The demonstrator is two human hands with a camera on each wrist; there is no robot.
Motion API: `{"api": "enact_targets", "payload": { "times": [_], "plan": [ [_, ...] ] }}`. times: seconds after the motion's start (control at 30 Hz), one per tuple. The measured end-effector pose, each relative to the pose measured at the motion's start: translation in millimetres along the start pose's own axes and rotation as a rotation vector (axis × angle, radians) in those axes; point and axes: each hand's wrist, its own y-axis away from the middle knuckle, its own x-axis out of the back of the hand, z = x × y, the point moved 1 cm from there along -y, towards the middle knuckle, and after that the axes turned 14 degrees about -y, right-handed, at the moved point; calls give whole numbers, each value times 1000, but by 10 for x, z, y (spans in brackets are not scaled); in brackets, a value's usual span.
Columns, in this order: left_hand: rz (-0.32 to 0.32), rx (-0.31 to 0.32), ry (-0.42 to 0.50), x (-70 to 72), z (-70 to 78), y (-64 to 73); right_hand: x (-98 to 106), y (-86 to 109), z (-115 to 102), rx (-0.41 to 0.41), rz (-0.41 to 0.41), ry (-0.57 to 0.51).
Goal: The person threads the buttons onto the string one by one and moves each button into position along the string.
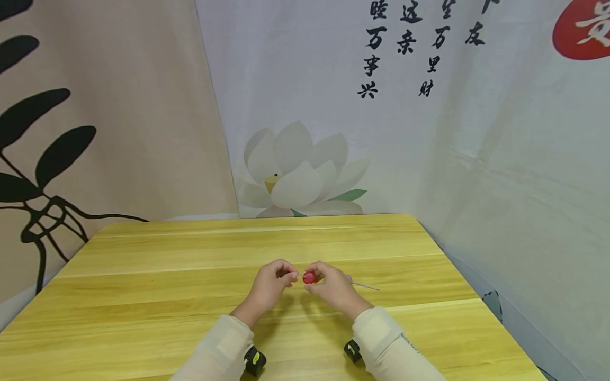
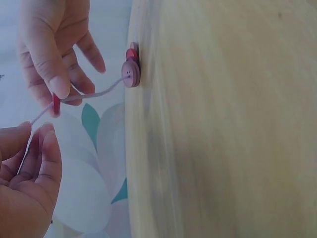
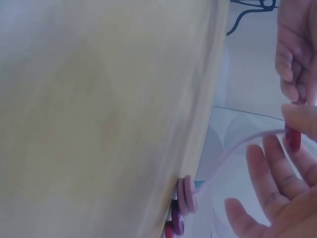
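In the head view a small red button (image 1: 309, 278) is between the two hands above the table. My right hand (image 1: 333, 289) pinches it between thumb and fingers. A pale lilac cord (image 2: 105, 92) passes through this button. On the other side my left hand (image 1: 270, 286) pinches the cord close to the button. Further along the cord, beyond the right hand, hangs a group of threaded buttons, a mauve one (image 2: 130, 74) in front and red ones (image 3: 177, 218) behind. The cord's tip within the left fingers is hard to make out.
Both hands are over a wooden table (image 1: 190, 243). The cord's tail (image 1: 366, 286) extends right past the right hand. Behind the table hangs a printed cloth (image 1: 305, 63) with a lotus and writing. Dark wrist devices (image 1: 255, 361) sit under both sleeves.
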Motion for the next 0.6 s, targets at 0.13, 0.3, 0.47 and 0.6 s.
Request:
{"api": "enact_targets", "payload": {
  "times": [0.13, 0.3, 0.47, 0.6],
  "plan": [
    [6, -1, 4, 14, -3, -2, 15, -11, 38, -13, -16, 8],
    [19, 7, 12, 42, -10, -7, 41, -25, 76, -27, -39, -15],
    [22, 26, 12, 69, -14, -5, 73, -55, 102, -15, -52, -29],
    [23, 36, 20, 84, -20, -7, 99, -74, 116, -29, -51, -26]
  ]
}}
